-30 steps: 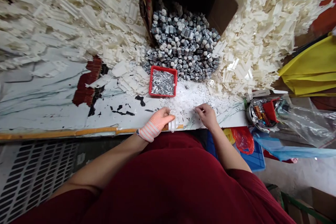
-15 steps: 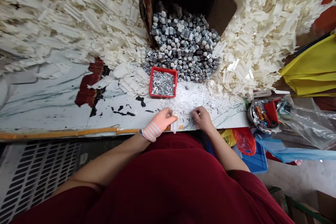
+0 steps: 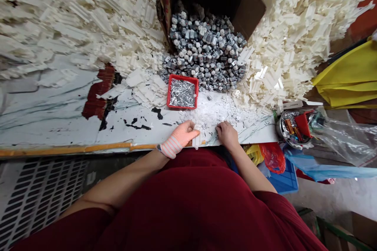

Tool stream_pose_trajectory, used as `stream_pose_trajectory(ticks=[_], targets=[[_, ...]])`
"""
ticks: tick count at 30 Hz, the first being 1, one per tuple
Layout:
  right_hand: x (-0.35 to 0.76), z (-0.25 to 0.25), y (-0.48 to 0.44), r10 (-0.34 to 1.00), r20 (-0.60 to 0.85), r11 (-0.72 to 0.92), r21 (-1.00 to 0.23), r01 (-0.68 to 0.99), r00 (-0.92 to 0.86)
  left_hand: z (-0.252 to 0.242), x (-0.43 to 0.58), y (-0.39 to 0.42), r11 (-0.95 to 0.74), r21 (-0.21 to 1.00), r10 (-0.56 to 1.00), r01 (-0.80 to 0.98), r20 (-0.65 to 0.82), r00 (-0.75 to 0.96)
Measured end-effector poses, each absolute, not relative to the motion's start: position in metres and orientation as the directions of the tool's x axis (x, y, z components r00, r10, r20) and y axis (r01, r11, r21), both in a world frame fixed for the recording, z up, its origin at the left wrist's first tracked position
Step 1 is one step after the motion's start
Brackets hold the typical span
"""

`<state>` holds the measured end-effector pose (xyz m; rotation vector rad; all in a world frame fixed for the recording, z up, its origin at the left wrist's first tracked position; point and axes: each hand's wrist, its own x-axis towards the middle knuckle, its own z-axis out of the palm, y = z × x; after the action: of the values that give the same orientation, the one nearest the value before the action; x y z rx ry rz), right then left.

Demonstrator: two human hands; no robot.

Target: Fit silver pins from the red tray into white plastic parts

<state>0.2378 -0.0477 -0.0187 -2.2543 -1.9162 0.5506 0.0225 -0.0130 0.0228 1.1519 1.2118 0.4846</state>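
Note:
My left hand [image 3: 180, 138], in a peach glove with a striped cuff, is shut on a small white plastic part [image 3: 196, 136] that juts past the table's front edge. My right hand [image 3: 227, 135], bare, rests close by on scattered white plastic bits [image 3: 215, 115], its fingers curled; whether they pinch anything is hidden. Just beyond the hands sits a red square tray [image 3: 169, 91] full of silver metal pins. Behind it spills a heap of small grey metal motor-like parts [image 3: 206, 53] from a tipped cardboard box [image 3: 250, 8].
Heaps of white plastic pieces [image 3: 288, 55] cover the table's far side. A steel bowl [image 3: 284, 125] with assorted items stands at right, near yellow cloth [image 3: 344, 78] and clear plastic film [image 3: 347, 139]. A blue crate [image 3: 284, 176] sits below the table edge.
My hands have drawn closer together: the left has shifted slightly right with the white part, and the right has moved left and toward me.

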Motion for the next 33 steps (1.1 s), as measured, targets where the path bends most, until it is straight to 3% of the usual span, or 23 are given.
stream_pose_trajectory(ticks=[4, 7, 13, 17, 19, 22, 23, 25, 27, 29, 31, 33], targets=[[0.225, -0.003, -0.042, 0.975, -0.220, -0.196, -0.742, 0.641, 0.044, 0.025, 0.026, -0.015, 0.426, 0.869, 0.793, 0.251, -0.493, 0.359], [0.209, 0.012, -0.036, 0.982, -0.176, -0.115, -0.854, 0.508, -0.074, 0.021, 0.026, -0.016, 0.426, 0.874, 0.796, 0.233, -0.484, 0.362], [0.188, 0.013, -0.033, 0.984, -0.163, -0.083, -0.788, 0.610, -0.077, 0.012, 0.022, -0.017, 0.344, 0.896, 0.837, 0.281, -0.428, 0.341], [0.184, 0.002, -0.032, 0.962, -0.270, -0.233, -0.885, 0.402, -0.036, 0.004, 0.020, -0.018, 0.133, 0.873, 0.919, 0.468, -0.286, 0.271], [0.188, -0.001, -0.022, 0.933, -0.346, -0.305, -0.907, 0.291, -0.101, 0.000, 0.019, -0.017, 0.104, 0.860, 0.931, 0.500, -0.260, 0.254], [0.203, 0.000, 0.017, 0.933, -0.305, -0.200, -0.883, 0.425, -0.193, -0.003, 0.017, -0.013, 0.194, 0.892, 0.908, 0.408, -0.321, 0.271], [0.209, 0.002, 0.035, 0.961, -0.235, -0.121, -0.833, 0.539, -0.148, -0.002, 0.017, -0.011, 0.226, 0.902, 0.900, 0.368, -0.338, 0.276], [0.218, 0.003, 0.073, 0.994, -0.097, -0.093, -0.606, 0.790, 0.043, 0.000, 0.016, -0.009, 0.266, 0.912, 0.894, 0.312, -0.354, 0.274], [0.224, 0.003, 0.105, 0.988, -0.130, -0.122, -0.376, 0.919, 0.078, 0.004, 0.014, -0.008, 0.293, 0.913, 0.892, 0.285, -0.369, 0.262], [0.226, 0.004, 0.122, 0.980, -0.196, -0.090, -0.281, 0.955, 0.035, 0.007, 0.012, -0.007, 0.343, 0.908, 0.874, 0.241, -0.403, 0.273], [0.224, 0.007, 0.121, 0.982, -0.181, -0.025, -0.368, 0.930, -0.045, 0.007, 0.011, -0.006, 0.415, 0.895, 0.847, 0.163, -0.446, 0.288], [0.221, 0.012, 0.102, 0.990, -0.065, 0.074, -0.534, 0.842, -0.128, 0.005, 0.010, -0.003, 0.487, 0.871, 0.827, 0.059, -0.482, 0.290]])
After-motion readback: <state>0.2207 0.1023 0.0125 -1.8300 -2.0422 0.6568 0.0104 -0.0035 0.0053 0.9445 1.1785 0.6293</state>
